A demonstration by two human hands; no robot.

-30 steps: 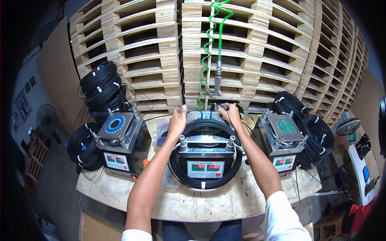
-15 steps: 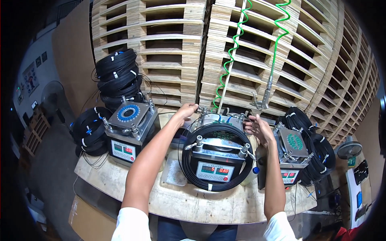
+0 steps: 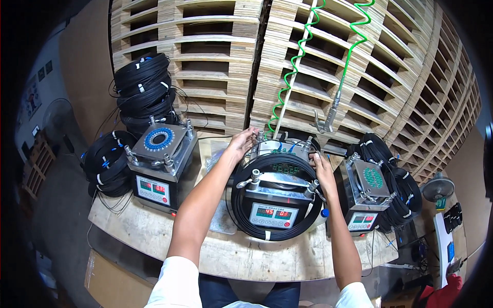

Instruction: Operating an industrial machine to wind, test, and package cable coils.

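Observation:
A small grey machine [image 3: 273, 205] with a red digital display stands in the middle of the wooden bench, and a coil of black cable [image 3: 257, 226] is looped around it. My left hand [image 3: 241, 142] reaches over the machine's back left corner and touches the coil's far edge. My right hand [image 3: 321, 168] grips the coil at the machine's back right, fingers curled on the cable. Both forearms stretch up from the lower edge.
A similar machine with a blue ringed top [image 3: 160, 160] stands at left, another with a green dotted top [image 3: 367, 192] at right. Black cable coils [image 3: 144, 87] pile at left and right [image 3: 403, 185]. Green spiral air hoses [image 3: 292, 66] hang before stacked wooden pallets [image 3: 215, 56].
The view has swung to the right and down, so the middle machine sits lower and further right. My hands have stayed on the coil's far side, the right one sliding down along the cable.

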